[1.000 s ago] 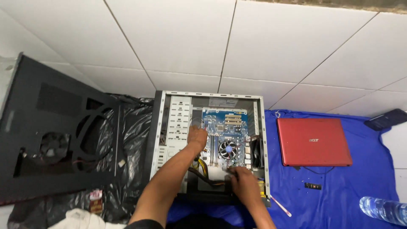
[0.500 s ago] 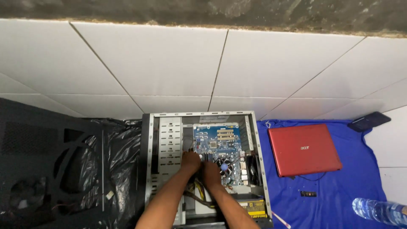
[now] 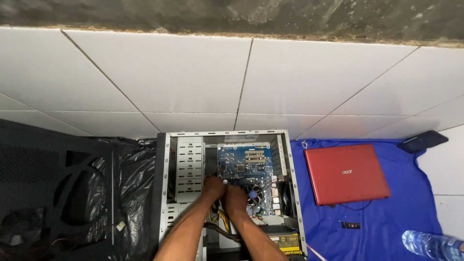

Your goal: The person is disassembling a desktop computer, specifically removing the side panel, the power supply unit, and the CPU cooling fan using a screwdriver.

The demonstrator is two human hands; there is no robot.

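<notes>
While the open computer case (image 3: 193, 145) lay on its side, its blue motherboard (image 3: 244, 164) showed cream slots and a round black fan (image 3: 253, 193) just right of the hands; both hands met at the board's lower left edge; the left hand (image 3: 212, 187) seemed curled, fingers pressed near a small white-tipped part, though whether it pinched anything I cannot tell; the right hand (image 3: 235, 199) touched it, its fingers hidden; yellow cables (image 3: 220, 217) ran beneath the wrists.
</notes>
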